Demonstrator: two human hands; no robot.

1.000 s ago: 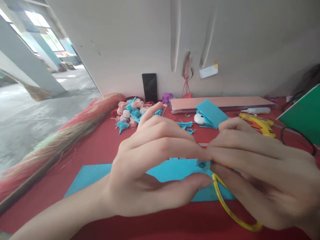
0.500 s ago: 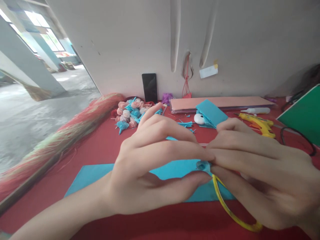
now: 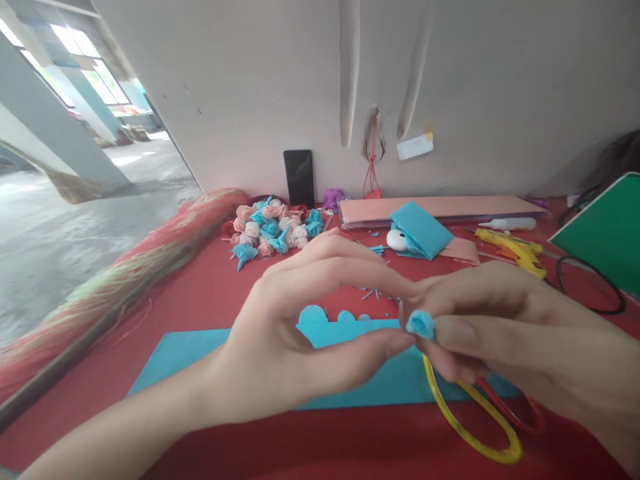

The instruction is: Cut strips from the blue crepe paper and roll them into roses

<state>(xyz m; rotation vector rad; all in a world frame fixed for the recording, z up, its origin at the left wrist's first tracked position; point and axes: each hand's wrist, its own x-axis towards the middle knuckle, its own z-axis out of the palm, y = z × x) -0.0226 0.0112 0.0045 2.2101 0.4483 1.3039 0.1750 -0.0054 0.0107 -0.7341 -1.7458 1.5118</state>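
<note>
A small rolled blue paper flower (image 3: 421, 325) is raised above the table in front of me. My right hand (image 3: 493, 327) pinches it between thumb and fingers from the right. From the left, the thumb and fingertips of my left hand (image 3: 310, 327) close around the flower's other side, its fingers curved. Below lies a long blue paper sheet (image 3: 185, 360), partly covered by my arm and hands. Scissors with yellow and red handles (image 3: 493, 453) lie under my right hand, their blades hidden. Several cut blue paper pieces (image 3: 313, 315) rest at the sheet's far edge.
Pink, white, red and blue paper flowers (image 3: 273, 227) are piled at the back left. A phone (image 3: 299, 177) leans on the wall. Folded blue paper (image 3: 425, 230), a yellow glue gun (image 3: 515, 250) and a green board (image 3: 605, 233) stand toward the right; a fringed bundle (image 3: 125, 280) runs along the left edge.
My right hand has turned, bringing its thumb to the front of the flower, which shows more openly. Left fingers have lowered and curled. The scissors' red handle is now visible.
</note>
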